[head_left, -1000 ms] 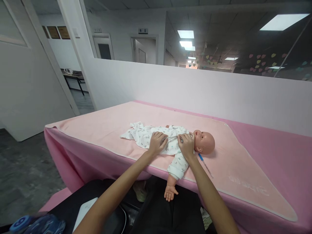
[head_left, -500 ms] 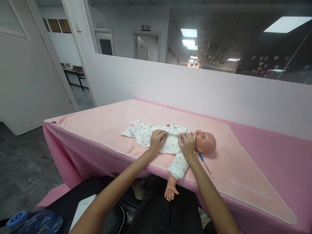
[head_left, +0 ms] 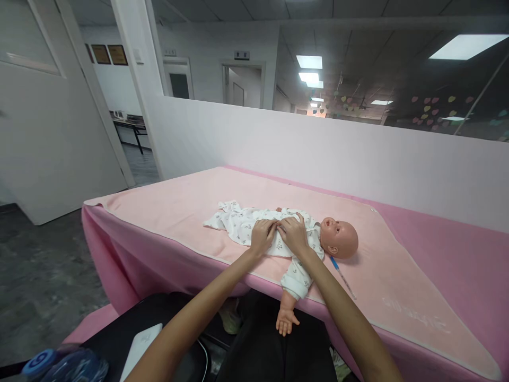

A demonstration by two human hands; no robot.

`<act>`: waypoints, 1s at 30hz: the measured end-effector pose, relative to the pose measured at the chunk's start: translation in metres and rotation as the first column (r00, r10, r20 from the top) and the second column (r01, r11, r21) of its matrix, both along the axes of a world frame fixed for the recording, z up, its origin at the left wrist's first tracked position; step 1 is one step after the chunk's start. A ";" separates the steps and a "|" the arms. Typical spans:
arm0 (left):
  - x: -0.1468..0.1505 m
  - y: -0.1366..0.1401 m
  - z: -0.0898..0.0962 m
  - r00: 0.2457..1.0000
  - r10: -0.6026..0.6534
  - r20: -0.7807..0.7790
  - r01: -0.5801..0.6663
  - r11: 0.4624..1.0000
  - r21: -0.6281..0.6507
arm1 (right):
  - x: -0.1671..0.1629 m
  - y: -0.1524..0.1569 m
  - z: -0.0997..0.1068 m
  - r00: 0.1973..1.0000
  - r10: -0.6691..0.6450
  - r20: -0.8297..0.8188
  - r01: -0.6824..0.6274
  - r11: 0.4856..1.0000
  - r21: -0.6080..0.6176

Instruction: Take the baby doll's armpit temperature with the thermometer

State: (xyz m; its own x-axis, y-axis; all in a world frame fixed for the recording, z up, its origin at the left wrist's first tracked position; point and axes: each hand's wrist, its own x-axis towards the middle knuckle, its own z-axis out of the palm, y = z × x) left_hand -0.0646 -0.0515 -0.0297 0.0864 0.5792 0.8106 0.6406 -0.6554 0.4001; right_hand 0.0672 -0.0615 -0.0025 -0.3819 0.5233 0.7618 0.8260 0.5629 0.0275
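Note:
A baby doll (head_left: 340, 240) lies on its back, its head to the right and one arm hanging over the near table edge. It wears a white printed baby outfit (head_left: 238, 223). On the front of the outfit, my left hand (head_left: 263, 236) has its fingers bent and pressed together at the cloth. My right hand (head_left: 292, 232) touches the chest part just beside it, fingers curled, fingertips close to those of the left. What the fingertips pinch is mostly hidden under the hands. A thin thermometer-like stick with a blue end (head_left: 334, 263) lies below the doll's head.
The table bears a pale pink mat (head_left: 167, 212) over a darker pink cloth (head_left: 457, 228). A white half wall with glass (head_left: 318, 143) stands behind. At lower left are a blue-capped bottle (head_left: 71, 366) and a white flat object (head_left: 141, 345) on a black seat.
My right hand has moved left along the outfit, away from the doll's neck, and now meets my left hand. The whole view has shifted slightly.

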 end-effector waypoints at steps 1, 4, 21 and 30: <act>0.000 0.001 0.000 1.000 0.005 0.004 -0.004 1.000 -0.009 | 0.000 0.001 -0.001 1.000 0.000 0.004 0.000 1.000 0.005; 0.000 0.003 -0.001 1.000 0.012 0.006 -0.012 0.999 -0.030 | 0.000 0.003 -0.005 1.000 0.000 0.016 0.000 1.000 0.016; 0.001 -0.001 0.001 0.998 0.056 -0.026 -0.058 0.995 -0.078 | 0.002 0.015 -0.005 0.970 0.026 0.240 -0.033 0.999 0.025; 0.002 -0.003 0.001 0.987 0.122 -0.100 -0.139 0.972 -0.188 | -0.003 0.006 0.004 0.935 -0.102 0.340 0.087 0.994 0.059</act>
State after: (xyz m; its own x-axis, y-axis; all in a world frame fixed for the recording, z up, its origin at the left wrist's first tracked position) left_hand -0.0625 -0.0548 -0.0292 0.0643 0.7358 0.6742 0.7534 -0.4788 0.4507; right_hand 0.0637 -0.0553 0.0011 -0.5734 0.5400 0.6161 0.8119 0.4751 0.3393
